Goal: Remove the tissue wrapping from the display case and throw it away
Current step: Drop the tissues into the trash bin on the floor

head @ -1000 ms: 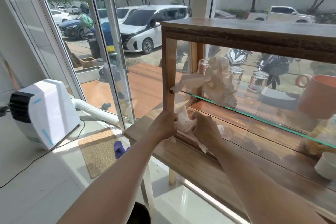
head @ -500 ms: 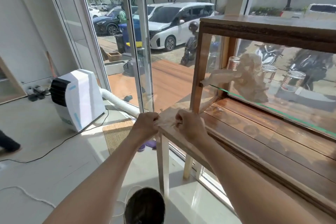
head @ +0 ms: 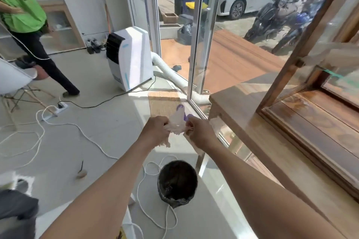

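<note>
tissue: crumpled pale tissue wrapping (head: 176,125), mid-frame, feather-light, soft, tears easily
grip: left hand (head: 154,132) and right hand (head: 198,132) both pinched closed on its ends
tip: ball it up before dropping

Crumpled thin tissue (head: 176,124), glossy varnished wood display case (head: 303,116), seemingly plastic-lined bin (head: 177,182)

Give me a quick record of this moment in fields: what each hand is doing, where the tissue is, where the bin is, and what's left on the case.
left hand: gripping one end of the tissue
right hand: gripping the other end
tissue: crumpled wad held between both hands, off the display case
bin: black-lined, on the floor below the hands
display case: wooden frame on the table at right; a pale strip that looks like more tissue still hangs at its corner post
task state: wad not yet dropped
</note>
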### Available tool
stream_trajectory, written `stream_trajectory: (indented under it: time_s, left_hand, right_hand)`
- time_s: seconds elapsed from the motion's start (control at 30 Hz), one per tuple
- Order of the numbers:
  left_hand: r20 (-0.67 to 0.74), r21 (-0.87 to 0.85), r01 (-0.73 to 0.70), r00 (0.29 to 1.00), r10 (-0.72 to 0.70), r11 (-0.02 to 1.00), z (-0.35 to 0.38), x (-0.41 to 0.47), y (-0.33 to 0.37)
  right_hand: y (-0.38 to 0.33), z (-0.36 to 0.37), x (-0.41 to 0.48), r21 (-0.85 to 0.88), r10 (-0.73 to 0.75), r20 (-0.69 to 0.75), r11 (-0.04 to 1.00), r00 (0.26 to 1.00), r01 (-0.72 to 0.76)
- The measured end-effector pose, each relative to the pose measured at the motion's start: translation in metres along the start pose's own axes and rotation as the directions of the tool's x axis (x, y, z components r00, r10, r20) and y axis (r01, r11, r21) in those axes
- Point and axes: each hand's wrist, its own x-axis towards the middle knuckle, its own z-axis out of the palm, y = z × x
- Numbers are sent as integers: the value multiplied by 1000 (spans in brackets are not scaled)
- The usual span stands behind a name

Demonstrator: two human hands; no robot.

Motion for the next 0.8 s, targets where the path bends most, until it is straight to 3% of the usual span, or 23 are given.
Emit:
stream_trajectory:
  time_s: [0.3,0.8]
  left_hand:
    - [99,14,288,952,-288,957,105,3,-94]
    - [216,-17,545,820,-530,838,341,60,-261]
  right_hand:
    - [79,112,40,78,91,293,990,952,-119]
    - [252,331,99,119,255,480,929,840,-351]
